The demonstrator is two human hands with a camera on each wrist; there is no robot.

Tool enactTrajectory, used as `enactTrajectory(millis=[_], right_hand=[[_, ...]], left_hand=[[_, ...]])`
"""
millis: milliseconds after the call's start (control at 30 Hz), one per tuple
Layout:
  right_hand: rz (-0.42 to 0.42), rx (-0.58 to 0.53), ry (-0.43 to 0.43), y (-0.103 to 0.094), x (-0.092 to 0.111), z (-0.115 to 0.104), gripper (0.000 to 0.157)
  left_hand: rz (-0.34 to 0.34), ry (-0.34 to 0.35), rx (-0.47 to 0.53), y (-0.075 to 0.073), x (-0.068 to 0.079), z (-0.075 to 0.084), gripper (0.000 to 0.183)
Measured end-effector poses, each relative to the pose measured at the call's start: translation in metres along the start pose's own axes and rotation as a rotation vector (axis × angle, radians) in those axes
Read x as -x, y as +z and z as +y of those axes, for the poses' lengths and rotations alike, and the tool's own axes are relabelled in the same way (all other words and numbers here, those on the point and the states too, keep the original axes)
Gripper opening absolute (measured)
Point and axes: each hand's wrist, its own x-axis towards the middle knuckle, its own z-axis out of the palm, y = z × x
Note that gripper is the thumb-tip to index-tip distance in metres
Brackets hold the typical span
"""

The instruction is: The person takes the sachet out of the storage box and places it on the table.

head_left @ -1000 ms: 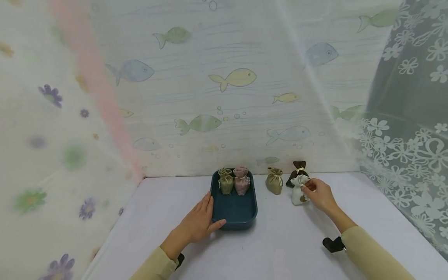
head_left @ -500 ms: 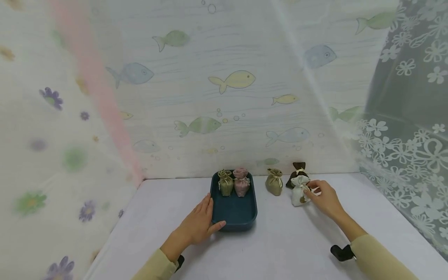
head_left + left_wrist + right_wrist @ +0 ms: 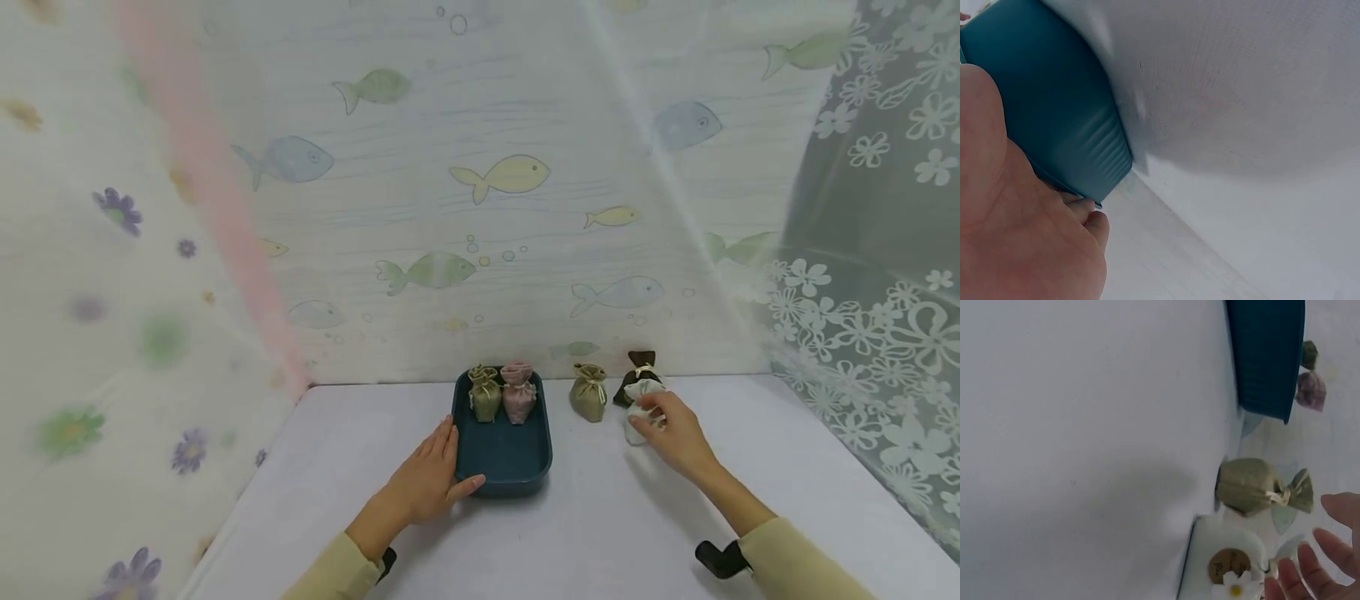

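My left hand [image 3: 423, 479] rests against the left side of a dark blue tray [image 3: 504, 454], its fingers straight and its thumb over the front rim. In the left wrist view the palm lies beside the tray's wall [image 3: 1054, 100]. My right hand [image 3: 681, 437] is at a small white drawstring pouch [image 3: 636, 432], partly covering it. From the right wrist view, the fingers are spread loosely near the pouch's tied neck, with nothing gripped; a white flower and a round brown tag [image 3: 1229, 565] show on its front.
Inside the tray's far end stand an olive pouch [image 3: 484, 402] and a pink pouch [image 3: 519, 402]. Right of the tray is another olive pouch [image 3: 588, 400], and a dark brown pouch [image 3: 642, 360] stands behind the white one. A fish-printed curtain [image 3: 510, 275] hangs along the table's back edge.
The right hand's fingers have loosened from the white pouch's neck and shifted slightly left in front of it. The left hand and the tray have stayed in place.
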Motion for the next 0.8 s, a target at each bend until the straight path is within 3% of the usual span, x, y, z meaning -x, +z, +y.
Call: enactTrajectory(millis=[567,800], right_hand=[[-0.079,-0.064,-0.057,0.038,-0.023,-0.04,0.029],[-0.14,-0.104,-0.009,0.053,-0.032,-0.051,0.03]], left_hand=[[-0.016,-0.011,0.002,-0.002,-0.001,-0.003,0.1],[-0.021,-0.013,-0.003,0.002,-0.001,-0.001,0.101]])
